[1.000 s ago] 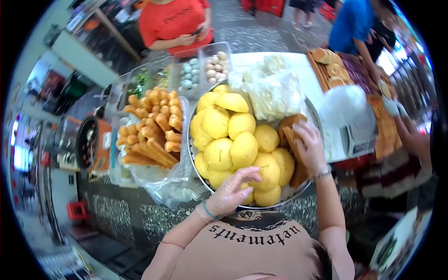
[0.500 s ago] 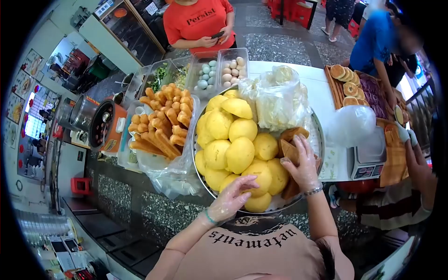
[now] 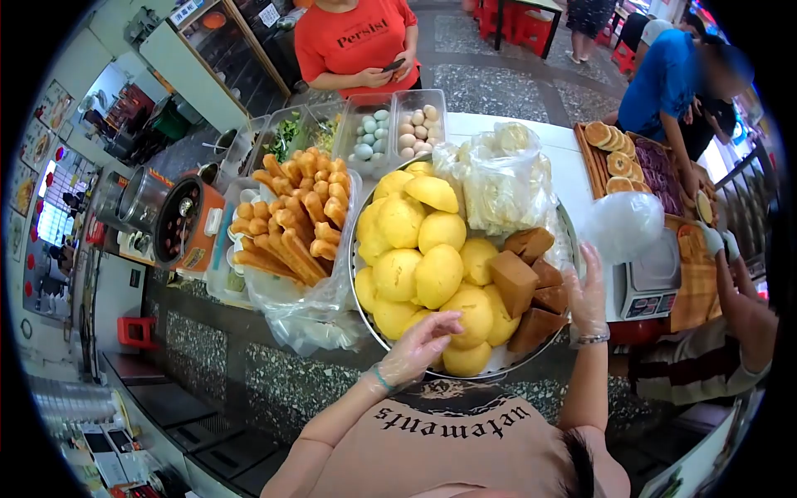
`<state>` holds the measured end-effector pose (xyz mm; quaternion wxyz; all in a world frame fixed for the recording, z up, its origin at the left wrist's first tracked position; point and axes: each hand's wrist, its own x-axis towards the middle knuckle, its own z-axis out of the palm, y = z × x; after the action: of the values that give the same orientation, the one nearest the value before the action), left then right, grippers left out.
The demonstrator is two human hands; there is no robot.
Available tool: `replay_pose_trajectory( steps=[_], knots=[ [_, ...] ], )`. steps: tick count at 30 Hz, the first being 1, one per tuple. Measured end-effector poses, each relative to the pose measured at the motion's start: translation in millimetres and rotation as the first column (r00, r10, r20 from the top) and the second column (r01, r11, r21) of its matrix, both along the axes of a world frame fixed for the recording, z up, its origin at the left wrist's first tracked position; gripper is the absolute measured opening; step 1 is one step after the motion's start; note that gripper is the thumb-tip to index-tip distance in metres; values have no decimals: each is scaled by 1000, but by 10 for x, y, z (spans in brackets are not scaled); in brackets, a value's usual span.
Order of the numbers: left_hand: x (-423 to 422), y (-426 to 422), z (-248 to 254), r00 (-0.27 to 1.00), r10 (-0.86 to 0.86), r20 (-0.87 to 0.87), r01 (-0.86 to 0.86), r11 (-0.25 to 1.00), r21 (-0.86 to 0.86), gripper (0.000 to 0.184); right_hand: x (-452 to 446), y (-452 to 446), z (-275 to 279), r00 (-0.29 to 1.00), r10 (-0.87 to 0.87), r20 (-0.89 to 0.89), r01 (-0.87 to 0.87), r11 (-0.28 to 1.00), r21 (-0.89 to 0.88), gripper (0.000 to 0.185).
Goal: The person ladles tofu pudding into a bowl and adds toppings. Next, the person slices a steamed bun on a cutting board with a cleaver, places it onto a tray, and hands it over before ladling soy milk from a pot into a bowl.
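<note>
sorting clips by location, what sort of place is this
Probably a breakfast stall or small eatery: fried dough sticks heaped up, yellow buns piled for serving, and a digital scale nearby.

So this white tabletop is packed. Big round tray in the middle, poking past the near edge, digital scale by the near right corner, two clear egg tubs along the far edge, dough-stick tub toward the left end.

Red tee w/ "Persist", tan tee w/ "uetements"
</note>
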<state>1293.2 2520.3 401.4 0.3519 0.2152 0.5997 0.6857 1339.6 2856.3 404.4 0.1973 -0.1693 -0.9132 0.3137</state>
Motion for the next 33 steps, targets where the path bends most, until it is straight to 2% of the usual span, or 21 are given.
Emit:
replay_pose_trajectory(
  steps=[5, 7, 8, 9, 11, 12, 13, 15, 17, 19, 21, 23, 24, 26, 27, 30, 31, 33],
  knots=[
    [46, -18, -18, 995, -19, 99, 21, 999, -25, 39, 97, 2, 11, 999, -38, 9, 38, 999, 6, 46],
    [46, -7, -34, 995, -27, 97, 29, 999, -26, 38, 110, -120, -12, 998, 52, 25, -50, 997, -53, 43],
    [44, -5, -45, 995, -21, 96, 24, 999, -33, 37, 105, -195, -74, 999, 40, -23, -44, 984, -175, 42],
    [43, -1, -55, 995, -29, 93, 32, 999, -30, 37, 95, -274, -31, 999, 33, -26, -37, 984, -173, 42],
    [45, 9, -67, 997, -31, 69, 33, 999, -25, 37, 80, -435, 72, 999, 41, 32, -25, 917, -398, 42],
    [46, 11, -59, 997, -42, 68, 43, 999, -23, 37, 75, -487, 63, 999, 52, -10, -50, 888, -457, 42],
    [45, 7, -47, 996, -46, 73, 48, 998, -33, 37, 77, -509, 33, 999, 39, -11, -40, 889, -455, 42],
    [34, -7, -31, 995, -66, 78, 69, 997, -42, 36, 79, -527, -40, 997, 74, -33, -81, 955, -287, 42],
    [19, -35, -24, 997, -70, 30, 71, 997, -40, 36, 89, -528, -30, 996, 63, -67, -80, 953, -294, 43],
    [16, -67, -36, 997, -69, 41, 69, 997, -16, 36, 113, -524, 18, 998, 49, -38, -55, 981, -188, 43],
    [18, -94, -56, 997, -66, 49, 65, 998, 8, 37, 151, -472, 24, 999, 0, -32, -6, 984, -176, 44],
    [33, -123, -79, 997, 39, 61, -43, 997, 59, 32, 211, -397, 14, 999, -50, -23, 45, 985, -164, 44],
    [43, -146, -111, 998, 28, 63, -32, 998, 61, 32, 241, -354, 3, 998, -54, -34, 48, 988, -143, 44],
    [46, -206, -217, 979, 193, 65, -197, 978, 64, 25, 293, -350, 21, 996, -73, -57, 63, 985, -158, 44],
    [42, -245, -283, 981, 185, 66, -189, 980, 67, 25, 313, -352, 17, 995, -80, -57, 71, 985, -155, 44],
    [42, -315, -351, 896, 438, -72, -432, 898, 88, 16, 375, -382, 14, 995, -83, -49, 78, 992, -100, 42],
    [47, -355, -370, 899, 432, -71, -426, 900, 93, 16, 401, -420, 47, 998, -65, -14, 63, 994, -88, 42],
    [42, -485, -436, 877, 420, -232, -424, 905, 34, 14, 439, -463, 61, 998, -54, 14, 55, 996, -72, 42]
  ],
)
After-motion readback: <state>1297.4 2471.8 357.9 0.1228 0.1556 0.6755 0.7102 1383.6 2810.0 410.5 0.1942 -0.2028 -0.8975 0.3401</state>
